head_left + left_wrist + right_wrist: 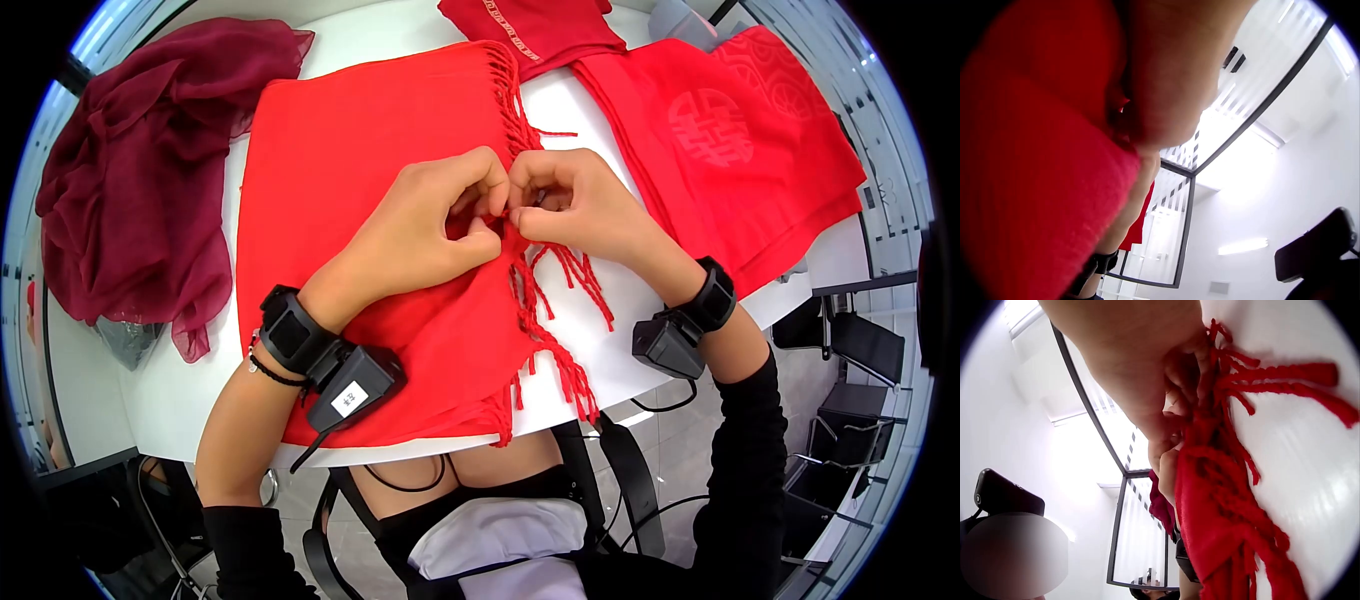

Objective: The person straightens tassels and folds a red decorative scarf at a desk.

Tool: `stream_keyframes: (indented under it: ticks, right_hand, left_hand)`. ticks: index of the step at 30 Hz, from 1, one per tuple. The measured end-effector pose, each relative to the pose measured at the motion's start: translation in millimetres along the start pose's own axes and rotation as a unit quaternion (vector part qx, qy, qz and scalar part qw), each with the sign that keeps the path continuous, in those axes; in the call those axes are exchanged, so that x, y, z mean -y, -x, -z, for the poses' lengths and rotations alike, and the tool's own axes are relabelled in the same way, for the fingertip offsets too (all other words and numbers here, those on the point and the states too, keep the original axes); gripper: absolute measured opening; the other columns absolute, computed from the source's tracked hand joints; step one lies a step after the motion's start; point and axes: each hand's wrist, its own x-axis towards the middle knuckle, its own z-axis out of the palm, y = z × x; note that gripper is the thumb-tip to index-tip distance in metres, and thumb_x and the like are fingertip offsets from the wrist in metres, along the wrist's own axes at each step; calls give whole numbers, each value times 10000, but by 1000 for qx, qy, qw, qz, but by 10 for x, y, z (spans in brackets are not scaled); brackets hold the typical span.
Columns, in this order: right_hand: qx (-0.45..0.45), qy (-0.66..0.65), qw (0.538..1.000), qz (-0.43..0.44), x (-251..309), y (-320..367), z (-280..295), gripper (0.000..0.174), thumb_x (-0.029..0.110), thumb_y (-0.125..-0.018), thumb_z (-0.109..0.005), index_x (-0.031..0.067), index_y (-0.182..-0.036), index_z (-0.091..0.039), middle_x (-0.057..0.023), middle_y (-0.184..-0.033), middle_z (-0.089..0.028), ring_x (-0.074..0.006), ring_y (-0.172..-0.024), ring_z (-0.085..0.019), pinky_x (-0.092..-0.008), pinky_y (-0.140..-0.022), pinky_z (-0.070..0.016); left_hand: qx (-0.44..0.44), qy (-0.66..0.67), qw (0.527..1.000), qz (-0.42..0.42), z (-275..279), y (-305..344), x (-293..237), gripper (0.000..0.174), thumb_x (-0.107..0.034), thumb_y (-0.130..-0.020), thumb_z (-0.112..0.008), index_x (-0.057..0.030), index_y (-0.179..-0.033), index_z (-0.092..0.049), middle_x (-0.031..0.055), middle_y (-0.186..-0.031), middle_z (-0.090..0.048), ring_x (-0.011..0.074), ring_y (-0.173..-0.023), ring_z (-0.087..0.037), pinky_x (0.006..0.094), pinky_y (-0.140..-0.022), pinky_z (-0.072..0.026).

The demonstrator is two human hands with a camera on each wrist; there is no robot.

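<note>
Left hand (430,215) and right hand (588,205): each grip pinched closed on the fringed red scarf (370,130); uneven pulling could tangle its tassels (1316,374).

A sheer maroon scarf (140,170) lay bunched on the counter's (610,350) left end, partly covering a plastic bag (130,342). Red cloth (740,170) bearing a round emblem lay folded towards the counter's right end. Black chairs (868,345) stood beyond that end, on tiled floor (680,440).
</note>
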Motion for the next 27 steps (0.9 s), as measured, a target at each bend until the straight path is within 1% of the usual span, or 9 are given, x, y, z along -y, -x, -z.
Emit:
stream_keyframes:
  ticks: [2, 5, 8, 11, 14, 17, 20, 23, 27]
  right_hand:
    - [0, 5, 1000, 5, -7, -1, 26, 98, 92, -689, -607, 15, -716, -552, -9, -601, -537, -59, -565, -492, -206, -542, -392]
    - [12, -2, 1000, -4, -21, -11, 43, 80, 82, -705, -598, 18, -729, -557, -11, -621, -554, -57, -582, -509, -206, -559, -406]
    - [7, -39, 999, -29, 26, -5, 37, 64, 73, -724, -590, 23, -743, -557, -10, -644, -567, -58, -604, -522, -203, -579, -415]
    - [8, -47, 998, -42, 62, -2, 43, 51, 65, -736, -586, 27, -752, -555, -7, -656, -571, -59, -619, -525, -203, -594, -417]
    - [12, -41, 998, -42, 66, 5, 50, 50, 66, -738, -585, 28, -752, -555, -7, -658, -573, -59, -626, -527, -204, -600, -418]
    - [12, -39, 998, -47, 69, 6, 49, 56, 70, -735, -587, 29, -748, -551, -6, -657, -571, -57, -628, -523, -205, -600, -416]
    - [8, -33, 999, -34, 39, 0, 44, 66, 73, -728, -590, 29, -743, -543, -3, -652, -562, -55, -624, -511, -206, -596, -409]
    - [6, -30, 999, -16, 4, -7, 41, 72, 72, -721, -590, 28, -741, -537, 0, -649, -555, -54, -618, -498, -207, -592, -403]
    - [14, -8, 1000, -14, -29, -10, 60, 77, 71, -715, -590, 26, -749, -537, 4, -636, -545, -54, -615, -492, -207, -594, -399]
  left_hand:
    - [4, 3, 1000, 18, 32, 12, -7, 132, 11, -680, -508, -29, -797, -460, 4, -698, -451, 73, -615, -383, 215, -572, -335]
    - [-36, -16, 999, -11, 47, 9, 17, 139, -12, -697, -572, -23, -811, -493, 33, -662, -482, 108, -589, -456, 244, -551, -388]
    - [-59, 20, 997, -44, -12, -14, 43, 134, -6, -726, -563, -16, -854, -523, 22, -746, -507, 80, -685, -463, 212, -647, -397]
    - [-22, -30, 999, -22, 15, -16, 72, 125, -20, -747, -609, -13, -859, -553, 22, -777, -539, 87, -726, -494, 216, -686, -419]
    - [-30, -35, 998, -39, 23, -13, 90, 108, -24, -752, -629, -11, -835, -562, 14, -777, -547, 90, -723, -502, 218, -681, -422]
    - [-26, -33, 999, -27, 35, -8, 62, 94, -24, -760, -622, -9, -827, -558, 14, -775, -546, 88, -729, -506, 221, -684, -424]
    - [-12, -30, 999, -3, 52, -4, 44, 97, -23, -773, -614, -10, -841, -545, 16, -836, -544, 86, -772, -507, 216, -708, -423]
    - [-3, 89, 996, 2, 47, -9, 81, 83, -26, -799, -586, -20, -861, -532, 19, -917, -533, 85, -823, -502, 218, -763, -412]
    - [-38, 221, 974, -31, 14, -29, 97, 33, -60, -858, -512, -36, -874, -527, 19, -962, -521, 85, -836, -494, 225, -812, -393]
